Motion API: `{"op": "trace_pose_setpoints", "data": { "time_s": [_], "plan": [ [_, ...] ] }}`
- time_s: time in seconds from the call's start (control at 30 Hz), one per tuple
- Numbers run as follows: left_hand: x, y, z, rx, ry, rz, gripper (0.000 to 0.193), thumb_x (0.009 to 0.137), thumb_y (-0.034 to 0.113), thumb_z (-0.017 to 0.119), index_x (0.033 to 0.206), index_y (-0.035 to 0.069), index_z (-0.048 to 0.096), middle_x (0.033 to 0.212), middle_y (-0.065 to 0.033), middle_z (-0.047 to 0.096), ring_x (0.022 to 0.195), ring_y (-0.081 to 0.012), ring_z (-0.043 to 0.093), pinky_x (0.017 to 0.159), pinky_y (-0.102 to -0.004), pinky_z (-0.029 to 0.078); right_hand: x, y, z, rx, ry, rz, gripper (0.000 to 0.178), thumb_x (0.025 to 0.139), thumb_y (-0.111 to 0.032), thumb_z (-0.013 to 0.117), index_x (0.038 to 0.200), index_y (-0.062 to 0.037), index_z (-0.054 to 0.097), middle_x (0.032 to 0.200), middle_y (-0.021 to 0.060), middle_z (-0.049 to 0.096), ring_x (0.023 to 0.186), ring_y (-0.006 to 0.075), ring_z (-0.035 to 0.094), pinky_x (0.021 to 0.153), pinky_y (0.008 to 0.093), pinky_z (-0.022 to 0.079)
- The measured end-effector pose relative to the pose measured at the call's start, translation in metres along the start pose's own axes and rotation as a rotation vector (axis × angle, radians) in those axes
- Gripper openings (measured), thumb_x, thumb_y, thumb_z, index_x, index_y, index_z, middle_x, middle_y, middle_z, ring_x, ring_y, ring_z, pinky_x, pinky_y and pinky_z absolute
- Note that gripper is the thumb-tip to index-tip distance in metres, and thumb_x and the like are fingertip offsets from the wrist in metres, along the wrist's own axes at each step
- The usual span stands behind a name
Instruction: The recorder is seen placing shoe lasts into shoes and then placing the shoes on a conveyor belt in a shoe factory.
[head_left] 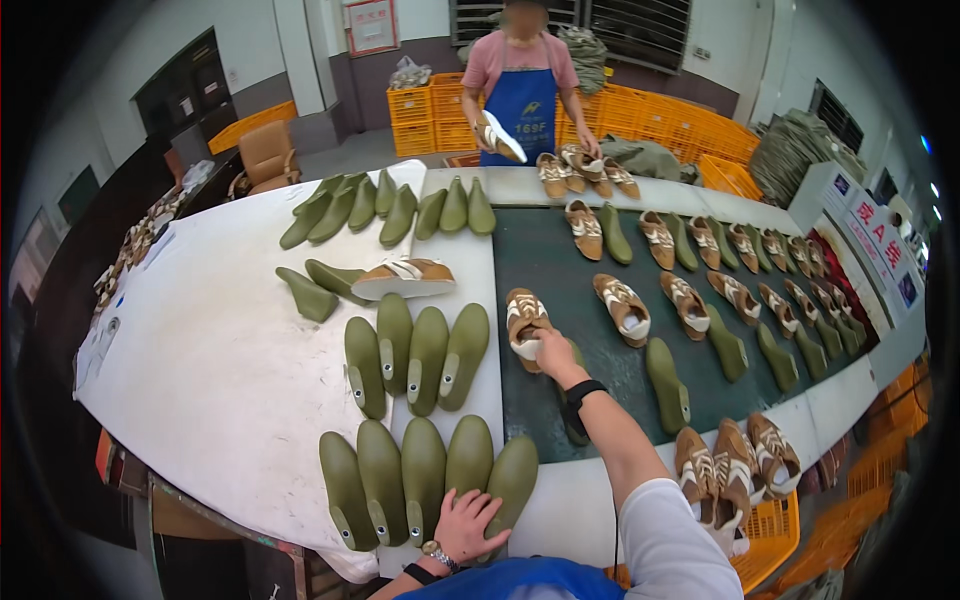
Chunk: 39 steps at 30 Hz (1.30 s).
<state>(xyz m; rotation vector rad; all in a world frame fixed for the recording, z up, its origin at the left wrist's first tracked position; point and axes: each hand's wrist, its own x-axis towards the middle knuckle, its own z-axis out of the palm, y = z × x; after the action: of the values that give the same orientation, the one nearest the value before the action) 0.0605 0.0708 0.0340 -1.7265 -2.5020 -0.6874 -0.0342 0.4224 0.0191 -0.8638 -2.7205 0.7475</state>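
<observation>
My right hand (pixel 557 356) reaches onto the dark green belt (pixel 600 400) and is closed on the heel of a brown and white sneaker (pixel 526 312), its toe pointing away from me. Part of a green shoe last is hidden under my right forearm. At the near edge, my left hand (pixel 470 524) lies with fingers spread over the near ends of two green shoe lasts, the rightmost last (pixel 514 480) and the last beside it (pixel 469 452). More lasts (pixel 378 480) stand in the same row to its left.
A white-covered table (pixel 200 400) lies left, with several lasts (pixel 428 350) and a sneaker on its side (pixel 405 280). Sneakers and lasts line the belt rightward. Sneakers (pixel 735 465) sit near my right arm, above an orange crate (pixel 770 540). Across stands a co-worker (pixel 520 90) holding a sneaker.
</observation>
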Motion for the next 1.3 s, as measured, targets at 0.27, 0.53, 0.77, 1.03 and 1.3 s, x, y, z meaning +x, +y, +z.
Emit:
{"op": "trace_pose_setpoints", "data": {
  "time_s": [0.27,0.53,0.77,1.03,1.3],
  "plan": [
    [0.004,-0.004,-0.002,-0.067,-0.061,-0.058,0.05,0.073,0.044,0.063,0.111,0.012,0.058,0.108,-0.0084,0.058,0.106,-0.0223,0.051,0.095,-0.0497,0.031,0.131,-0.076,0.04,-0.105,-0.144,-0.292,0.049,0.075,-0.001,0.053,0.122,-0.0056,0.044,0.12,0.016,0.044,0.106,0.0349,0.05,0.086,0.0414,0.045],
    [-0.017,-0.017,0.026,0.039,-0.116,0.031,0.047,0.082,0.034,0.051,0.123,0.011,0.05,0.122,-0.0088,0.052,0.114,-0.0208,0.045,0.097,-0.0464,0.03,0.214,-0.15,0.11,-0.37,-0.023,-0.367,0.056,0.075,-0.014,0.061,0.126,-0.0087,0.04,0.127,0.0096,0.044,0.111,0.0305,0.044,0.097,0.0512,0.03],
    [-0.004,-0.013,0.013,-0.186,-0.066,-0.063,0.04,0.08,0.028,0.055,0.117,0.011,0.055,0.119,-0.012,0.051,0.115,-0.0265,0.044,0.096,-0.0488,0.032,0.19,-0.148,0.072,-0.575,0.057,-0.408,0.034,0.067,-0.037,0.069,0.089,-0.0111,0.067,0.086,0.0061,0.065,0.101,0.0266,0.049,0.1,0.0477,0.023],
    [0.001,-0.013,0.017,-0.014,0.034,-0.026,0.046,0.073,0.042,0.063,0.11,0.015,0.059,0.1,-0.0044,0.058,0.101,-0.0199,0.051,0.094,-0.0483,0.032,-0.01,-0.077,-0.094,-0.282,0.273,-0.307,0.034,0.063,-0.041,0.07,0.071,-0.0085,0.068,0.071,0.0104,0.062,0.082,0.0271,0.054,0.085,0.0392,0.038],
    [-0.008,-0.013,0.022,0.032,0.112,0.035,0.044,0.075,0.042,0.062,0.108,0.013,0.059,0.096,-0.0049,0.061,0.101,-0.0208,0.051,0.097,-0.0492,0.03,-0.246,0.013,-0.116,0.356,0.094,0.189,0.034,0.074,-0.03,0.067,0.066,0.0023,0.06,0.057,0.0079,0.058,0.061,0.0073,0.051,0.053,0.0273,0.042]
  ]
}}
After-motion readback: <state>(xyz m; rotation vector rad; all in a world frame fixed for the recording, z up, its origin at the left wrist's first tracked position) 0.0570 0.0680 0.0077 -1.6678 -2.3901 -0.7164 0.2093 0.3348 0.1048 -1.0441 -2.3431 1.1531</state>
